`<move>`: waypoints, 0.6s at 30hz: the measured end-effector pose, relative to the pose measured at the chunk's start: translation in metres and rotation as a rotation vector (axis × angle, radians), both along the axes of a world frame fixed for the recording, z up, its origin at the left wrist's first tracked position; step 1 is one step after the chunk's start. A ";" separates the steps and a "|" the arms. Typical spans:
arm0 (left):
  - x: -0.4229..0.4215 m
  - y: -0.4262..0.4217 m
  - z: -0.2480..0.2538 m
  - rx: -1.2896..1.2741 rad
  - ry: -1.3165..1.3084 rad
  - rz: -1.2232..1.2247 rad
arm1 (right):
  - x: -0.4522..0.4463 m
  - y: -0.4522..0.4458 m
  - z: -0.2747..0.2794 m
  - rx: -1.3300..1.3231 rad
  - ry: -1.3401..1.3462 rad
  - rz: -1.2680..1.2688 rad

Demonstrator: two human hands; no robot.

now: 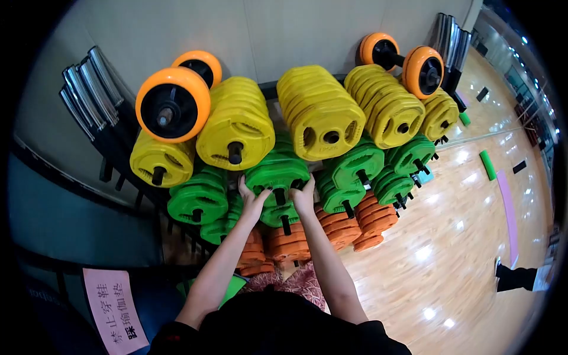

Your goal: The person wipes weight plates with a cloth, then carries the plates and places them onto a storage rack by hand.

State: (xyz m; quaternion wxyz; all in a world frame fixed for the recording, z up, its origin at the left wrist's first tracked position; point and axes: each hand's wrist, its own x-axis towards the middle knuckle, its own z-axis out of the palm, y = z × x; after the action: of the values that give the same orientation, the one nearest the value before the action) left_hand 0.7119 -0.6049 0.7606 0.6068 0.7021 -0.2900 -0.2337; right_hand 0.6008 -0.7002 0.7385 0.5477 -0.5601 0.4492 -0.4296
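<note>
Both hands are at a green weight plate (pixel 277 171) in the middle of the rack, on a black peg. My left hand (pixel 254 198) grips its left side, thumb over the front and fingers round the rim. On the right side my right hand (pixel 303 196) holds the same plate, its thumb near the handle hole. Just below sits another green plate (pixel 278 216) on its own peg. Stacked yellow plates (pixel 235 127) and more yellow plates (pixel 322 121) hang above the hands.
Orange wheels (pixel 173 105) and an orange-wheeled dumbbell (pixel 423 72) lie on top. Orange plates (pixel 289 242) hang low. Metal bars (pixel 89 94) stand left, a pink sign (pixel 115 310) lower left. At right, a person's leg (pixel 518 278) is near a pink strip (pixel 507 213).
</note>
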 end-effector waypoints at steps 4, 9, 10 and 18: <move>0.001 0.000 0.023 0.143 -0.208 -0.065 | -0.006 0.004 -0.001 0.107 -0.074 0.065; 0.002 -0.005 0.030 0.229 -0.116 -0.064 | -0.015 -0.010 0.012 0.263 -0.163 0.142; 0.003 -0.007 0.033 0.198 -0.053 -0.057 | -0.017 -0.015 0.016 0.284 -0.194 0.177; 0.003 -0.007 0.043 0.124 0.365 -0.037 | -0.017 -0.030 0.030 0.358 0.107 0.245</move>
State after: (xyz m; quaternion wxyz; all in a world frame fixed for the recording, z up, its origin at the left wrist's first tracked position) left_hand 0.7154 -0.6122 0.8034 0.6005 0.6788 -0.1729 -0.3857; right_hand 0.5842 -0.7300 0.7683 0.6617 -0.5266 0.4752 -0.2429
